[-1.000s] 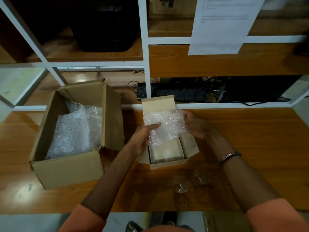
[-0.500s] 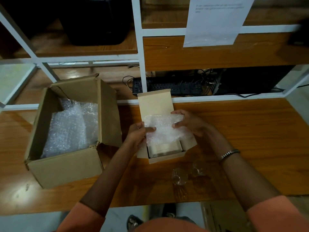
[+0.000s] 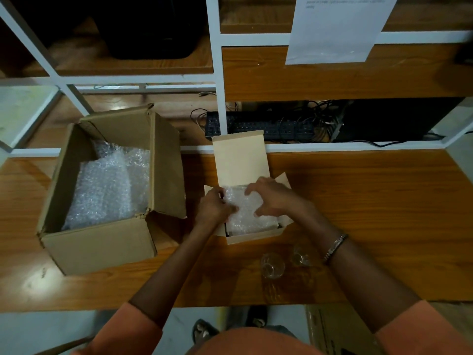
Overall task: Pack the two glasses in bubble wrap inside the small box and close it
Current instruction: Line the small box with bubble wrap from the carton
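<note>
Bubble wrap fills the open top of the small box at the centre of the frame, in the single head view, and your two hands are on it. Your left hand sits at the sheet's left edge with fingers curled, pinching the wrap. Your right hand lies on the sheet's upper right part, fingers spread and arched, tips pressing down on the plastic. The box's lid flap stands upright behind your hands, and side flaps splay outward.

The two glasses stand on the wooden worktop just below the small box, near your right wrist, side by side and apart from the box. A bracelet circles that wrist.

At the left of the frame a larger cardboard box stands open, holding more bubble wrap. A paper sheet hangs at the upper right.
</note>
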Demonstrator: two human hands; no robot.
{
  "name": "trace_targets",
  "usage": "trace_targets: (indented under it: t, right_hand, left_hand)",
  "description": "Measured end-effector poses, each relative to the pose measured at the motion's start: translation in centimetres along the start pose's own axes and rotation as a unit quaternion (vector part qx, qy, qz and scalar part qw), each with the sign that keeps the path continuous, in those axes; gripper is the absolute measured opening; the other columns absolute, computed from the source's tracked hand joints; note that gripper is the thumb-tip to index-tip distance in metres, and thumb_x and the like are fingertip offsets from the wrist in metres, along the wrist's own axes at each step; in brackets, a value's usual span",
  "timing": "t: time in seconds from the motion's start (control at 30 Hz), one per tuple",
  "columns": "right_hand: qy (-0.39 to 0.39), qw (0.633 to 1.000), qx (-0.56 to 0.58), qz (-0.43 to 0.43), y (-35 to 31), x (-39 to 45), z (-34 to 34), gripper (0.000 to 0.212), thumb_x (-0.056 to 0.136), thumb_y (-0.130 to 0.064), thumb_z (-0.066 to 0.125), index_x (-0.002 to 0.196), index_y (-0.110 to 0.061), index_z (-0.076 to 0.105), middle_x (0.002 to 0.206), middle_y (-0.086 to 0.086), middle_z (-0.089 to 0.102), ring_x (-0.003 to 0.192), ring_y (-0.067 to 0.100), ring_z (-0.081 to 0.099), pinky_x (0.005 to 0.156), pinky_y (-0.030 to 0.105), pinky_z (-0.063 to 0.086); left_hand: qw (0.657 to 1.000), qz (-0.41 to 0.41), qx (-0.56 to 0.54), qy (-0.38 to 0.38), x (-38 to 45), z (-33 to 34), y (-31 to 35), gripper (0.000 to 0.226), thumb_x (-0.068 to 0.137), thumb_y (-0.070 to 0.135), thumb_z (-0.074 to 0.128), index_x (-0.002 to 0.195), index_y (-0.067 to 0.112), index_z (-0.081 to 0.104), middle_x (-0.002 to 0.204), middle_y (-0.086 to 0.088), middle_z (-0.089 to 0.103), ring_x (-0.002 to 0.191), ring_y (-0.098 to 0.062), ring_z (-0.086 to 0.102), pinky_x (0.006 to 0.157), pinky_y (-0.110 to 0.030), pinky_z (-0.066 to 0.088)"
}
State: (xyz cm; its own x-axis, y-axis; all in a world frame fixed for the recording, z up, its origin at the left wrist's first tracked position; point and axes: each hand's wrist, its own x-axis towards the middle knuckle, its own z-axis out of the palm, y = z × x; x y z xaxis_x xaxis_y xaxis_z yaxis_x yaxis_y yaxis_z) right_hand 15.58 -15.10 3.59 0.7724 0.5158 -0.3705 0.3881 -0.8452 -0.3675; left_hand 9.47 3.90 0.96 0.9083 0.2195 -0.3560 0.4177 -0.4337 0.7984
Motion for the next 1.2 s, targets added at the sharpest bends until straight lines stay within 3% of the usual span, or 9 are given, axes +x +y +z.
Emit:
trace_targets:
  t: [0.07, 0.17, 0.27, 0.43, 0.5, 0.6, 0.9, 1.07, 1.2]
  right_hand:
    - [-0.051, 0.998, -0.042, 0.011, 0.3, 0.2, 1.5, 0.077, 0.083, -0.027, 0.083, 0.148, -0.036, 0.043, 0.154, 0.004, 0.037, 0.139, 0.029, 0.040, 0.105, 0.043, 0.046]
    - [-0.056, 0.994, -0.093, 0.005, 0.7, 0.3, 3.4, 0.078, 0.086, -0.023, 0.077, 0.153, -0.034, 0.038, 0.155, 0.007, 0.039, 0.137, 0.030, 0.043, 0.101, 0.041, 0.047]
    - [-0.051, 0.989, -0.139, -0.003, 0.9, 0.4, 4.2, 0.077, 0.087, -0.027, 0.075, 0.154, -0.032, 0.037, 0.152, 0.009, 0.044, 0.136, 0.031, 0.045, 0.101, 0.043, 0.048]
    - [-0.052, 0.982, -0.183, -0.005, 0.8, 0.7, 4.6, 0.076, 0.088, -0.027, 0.075, 0.154, -0.027, 0.038, 0.151, 0.013, 0.043, 0.135, 0.033, 0.045, 0.104, 0.045, 0.046]
    - [-0.036, 0.979, -0.198, -0.008, 1.0, 0.7, 4.8, 0.073, 0.087, -0.026, 0.075, 0.152, -0.026, 0.041, 0.148, 0.013, 0.046, 0.133, 0.033, 0.046, 0.104, 0.045, 0.046]
    - [-0.020, 0.977, -0.210, -0.011, 1.3, 0.8, 4.8, 0.068, 0.086, -0.026, 0.075, 0.148, -0.025, 0.046, 0.140, 0.012, 0.051, 0.130, 0.031, 0.047, 0.104, 0.043, 0.043]
    - [0.005, 0.938, -0.346, -0.033, 1.2, 0.8, 5.5, 0.027, 0.098, -0.019, 0.059, 0.122, -0.026, 0.067, 0.120, 0.004, 0.068, 0.121, 0.028, 0.056, 0.108, 0.050, 0.036]
    - [0.015, 0.932, -0.357, -0.058, 2.0, 1.0, 5.4, 0.024, 0.096, -0.021, 0.060, 0.117, -0.027, 0.069, 0.113, 0.002, 0.071, 0.116, 0.027, 0.061, 0.107, 0.047, 0.039]
    - [0.056, 0.951, -0.295, -0.075, 1.2, 0.8, 5.0, 0.027, 0.090, -0.012, 0.066, 0.113, -0.025, 0.074, 0.102, 0.002, 0.073, 0.098, 0.026, 0.069, 0.091, 0.042, 0.053]
  left_hand:
    - [0.996, 0.036, 0.086, 0.006, -0.1, 0.4, 0.0, 0.068, 0.081, 0.020, 0.089, 0.139, 0.017, 0.053, 0.132, -0.008, 0.067, 0.116, -0.030, 0.069, 0.089, -0.046, 0.063]
    - [0.964, 0.096, 0.246, 0.030, -0.8, 1.3, -0.2, 0.089, 0.079, 0.021, 0.091, 0.151, 0.016, 0.040, 0.149, -0.012, 0.050, 0.120, -0.030, 0.065, 0.085, -0.035, 0.059]
    - [0.911, 0.183, 0.358, 0.090, -1.4, 1.6, 0.1, 0.079, 0.086, 0.023, 0.084, 0.153, 0.016, 0.042, 0.155, -0.012, 0.041, 0.132, -0.028, 0.054, 0.091, -0.036, 0.059]
    - [0.822, 0.230, 0.520, -0.023, 0.2, 2.3, 0.1, 0.061, 0.092, 0.023, 0.075, 0.148, 0.013, 0.054, 0.157, -0.010, 0.048, 0.149, -0.030, 0.036, 0.123, -0.044, 0.030]
    - [0.774, 0.225, 0.590, -0.046, 0.7, 2.9, -0.5, 0.058, 0.093, 0.029, 0.072, 0.146, 0.011, 0.055, 0.157, -0.014, 0.047, 0.151, -0.033, 0.032, 0.128, -0.047, 0.018]
    - [0.735, 0.220, 0.638, -0.062, 1.0, 3.9, -1.4, 0.052, 0.097, 0.038, 0.067, 0.142, 0.011, 0.060, 0.154, -0.014, 0.052, 0.152, -0.033, 0.032, 0.131, -0.051, 0.008]
    - [0.732, 0.214, 0.643, -0.074, 2.2, 5.0, -2.7, 0.029, 0.100, 0.032, 0.063, 0.120, 0.013, 0.071, 0.120, -0.006, 0.076, 0.125, -0.023, 0.064, 0.132, -0.050, 0.002]
    - [0.748, 0.235, 0.617, -0.065, 2.0, 4.6, -2.4, 0.028, 0.098, 0.033, 0.067, 0.120, 0.015, 0.071, 0.122, -0.005, 0.075, 0.122, -0.022, 0.065, 0.129, -0.046, 0.004]
    - [0.745, 0.244, 0.619, -0.051, 1.5, 4.6, -2.6, 0.046, 0.097, 0.042, 0.067, 0.133, 0.014, 0.067, 0.140, -0.009, 0.067, 0.137, -0.025, 0.057, 0.129, -0.046, 0.005]
